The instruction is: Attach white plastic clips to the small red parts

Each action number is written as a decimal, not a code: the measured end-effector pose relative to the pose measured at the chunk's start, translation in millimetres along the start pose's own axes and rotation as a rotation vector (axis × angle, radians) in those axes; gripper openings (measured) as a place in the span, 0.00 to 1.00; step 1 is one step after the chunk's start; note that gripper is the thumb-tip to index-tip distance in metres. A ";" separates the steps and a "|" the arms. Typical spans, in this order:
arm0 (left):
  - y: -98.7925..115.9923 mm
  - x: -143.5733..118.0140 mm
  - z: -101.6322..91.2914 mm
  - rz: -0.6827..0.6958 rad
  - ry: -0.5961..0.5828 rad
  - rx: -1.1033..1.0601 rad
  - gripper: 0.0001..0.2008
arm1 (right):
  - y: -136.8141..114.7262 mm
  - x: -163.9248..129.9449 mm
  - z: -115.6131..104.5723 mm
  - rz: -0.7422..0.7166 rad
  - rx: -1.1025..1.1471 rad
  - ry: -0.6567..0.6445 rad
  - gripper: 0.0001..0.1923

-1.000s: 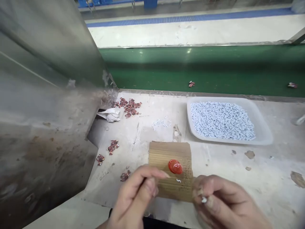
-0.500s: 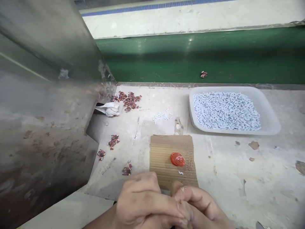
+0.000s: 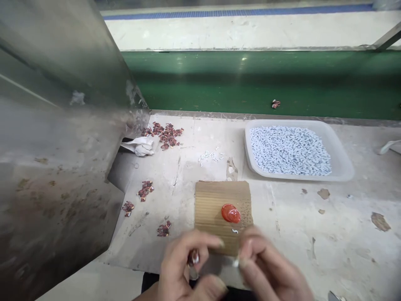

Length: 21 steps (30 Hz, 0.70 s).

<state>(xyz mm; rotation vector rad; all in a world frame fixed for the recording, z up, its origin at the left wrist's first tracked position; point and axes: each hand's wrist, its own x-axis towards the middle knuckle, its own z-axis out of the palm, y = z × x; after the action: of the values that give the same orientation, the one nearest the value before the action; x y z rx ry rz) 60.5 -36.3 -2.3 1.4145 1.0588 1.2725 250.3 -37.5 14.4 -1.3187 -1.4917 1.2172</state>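
In the lower middle of the head view, my left hand [image 3: 184, 265] is curled around a small dark red-brown figure [image 3: 193, 257] with a white patch. Its index finger and thumb stretch apart in front of the figure. My right hand [image 3: 269, 267], fingers pinched, has a tiny white piece [image 3: 236, 263] at its tips. The hands are apart. Beyond them lies a cardboard pad [image 3: 206, 200] bearing a glossy red-orange blob [image 3: 231, 213] and a single white curved piece [image 3: 234, 231].
A translucent tray [image 3: 343, 167] of pale curved pieces stands back right. Loose white pieces [image 3: 211, 156] and clusters of brown figures [image 3: 167, 136] lie further left. A metal panel [image 3: 62, 146] rises at left. Along the back runs a green belt [image 3: 203, 83] carrying one figure [image 3: 275, 103].
My hands have separated, uncovering the figure in the left and the white piece in the right. The view has shifted slightly. The figure on the green belt has moved right relative to the tray.
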 end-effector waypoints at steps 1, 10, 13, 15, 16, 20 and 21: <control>-0.2 -2.5 -7.5 -0.095 0.032 0.033 0.15 | 3.5 7.4 -10.8 -0.138 -0.264 0.021 0.09; 9.4 6.9 -63.5 -0.338 0.039 0.296 0.13 | 15.4 51.7 -52.1 -0.345 -0.793 -0.218 0.11; 8.5 10.4 -64.2 -0.332 0.078 0.166 0.09 | 14.0 51.6 -50.5 -0.367 -0.808 -0.258 0.12; 6.5 10.3 -64.6 -0.344 0.081 0.058 0.09 | 14.6 49.9 -53.7 -0.367 -0.819 -0.270 0.12; 5.7 9.8 -64.9 -0.358 0.075 0.007 0.10 | 14.8 48.6 -56.0 -0.362 -0.820 -0.264 0.11; 7.4 8.9 -60.0 -0.388 0.058 -0.189 0.15 | 5.9 38.5 -55.8 -0.317 -0.693 -0.165 0.07; 9.5 9.9 -56.4 -0.385 0.065 -0.233 0.16 | 0.1 34.4 -50.6 -0.279 -0.613 -0.123 0.06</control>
<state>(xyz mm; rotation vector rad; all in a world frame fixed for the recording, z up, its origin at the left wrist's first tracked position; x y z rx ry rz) 5.4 -23.6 10.9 0.9454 1.1217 1.1213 293.8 4.3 24.7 -1.3603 -2.1648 0.6900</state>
